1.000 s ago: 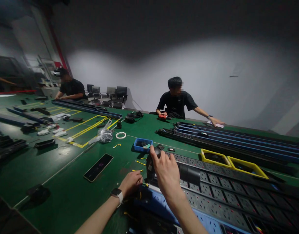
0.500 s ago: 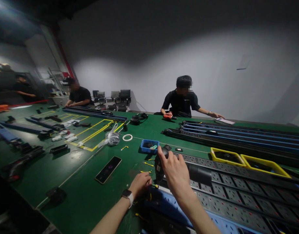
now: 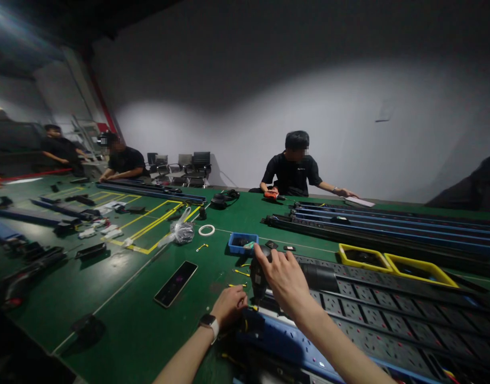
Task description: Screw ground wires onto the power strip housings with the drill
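Note:
My right hand (image 3: 284,277) is wrapped round a black power screwdriver (image 3: 259,276). The tool stands upright with its bit pointing down at the near end of a blue rail (image 3: 287,337). Close to the bit, my left hand (image 3: 229,305) has its fingers closed on a short yellow wire (image 3: 253,308) with a terminal at its tip. My fingers partly cover the wire. Loose yellow wires (image 3: 241,272) lie just beyond my left hand. A black cylindrical part (image 3: 319,276) extends to the right behind my right hand; what it joins is hidden.
Dark socket strips (image 3: 372,298) fill the right side. Beyond them are yellow bins (image 3: 420,270) and a blue bin (image 3: 243,243). A phone (image 3: 176,284) and a white ring (image 3: 207,230) lie on the green table (image 3: 128,314). Across it, a person (image 3: 292,168) holds a red drill (image 3: 273,195).
My view has shifted slightly, and a dark shape has come in at the right edge. Both hands and the screwdriver stay nearly in place. The far-left person has turned and reached out an arm.

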A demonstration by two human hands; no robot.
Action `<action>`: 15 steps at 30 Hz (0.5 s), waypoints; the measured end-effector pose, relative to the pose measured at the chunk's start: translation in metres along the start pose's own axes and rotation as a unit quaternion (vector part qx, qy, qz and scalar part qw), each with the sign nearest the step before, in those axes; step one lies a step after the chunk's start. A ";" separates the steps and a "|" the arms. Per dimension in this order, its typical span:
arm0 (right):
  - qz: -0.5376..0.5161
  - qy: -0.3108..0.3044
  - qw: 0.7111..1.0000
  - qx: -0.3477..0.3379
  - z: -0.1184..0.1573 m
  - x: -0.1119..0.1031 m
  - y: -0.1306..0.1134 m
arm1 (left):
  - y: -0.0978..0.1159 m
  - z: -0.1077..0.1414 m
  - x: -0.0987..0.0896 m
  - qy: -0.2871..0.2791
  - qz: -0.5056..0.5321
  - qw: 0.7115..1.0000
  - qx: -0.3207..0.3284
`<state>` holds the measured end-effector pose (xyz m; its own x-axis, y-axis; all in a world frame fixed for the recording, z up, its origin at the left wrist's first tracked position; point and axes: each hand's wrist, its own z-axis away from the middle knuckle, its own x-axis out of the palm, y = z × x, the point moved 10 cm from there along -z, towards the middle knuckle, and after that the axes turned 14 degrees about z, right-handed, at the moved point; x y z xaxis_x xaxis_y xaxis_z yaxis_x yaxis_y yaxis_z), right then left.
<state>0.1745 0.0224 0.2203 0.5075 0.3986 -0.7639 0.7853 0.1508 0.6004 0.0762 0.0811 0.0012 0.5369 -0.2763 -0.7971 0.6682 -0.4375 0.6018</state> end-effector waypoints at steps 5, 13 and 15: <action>0.041 0.009 0.999 -0.016 0.002 0.006 0.003 | 0.005 0.004 -0.003 0.012 0.019 1.000 0.006; 0.029 0.013 0.999 -0.025 0.004 0.003 0.001 | 0.015 0.010 -0.007 -0.001 0.039 0.999 0.002; 0.038 0.023 0.998 -0.033 0.003 -0.001 -0.004 | 0.018 0.011 -0.008 -0.006 0.037 0.999 0.002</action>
<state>0.1720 0.0185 0.2179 0.5464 0.4520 -0.7051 0.7199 0.1768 0.6712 0.0780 0.0659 0.0176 0.5785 -0.3193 -0.7506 0.6246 -0.4185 0.6594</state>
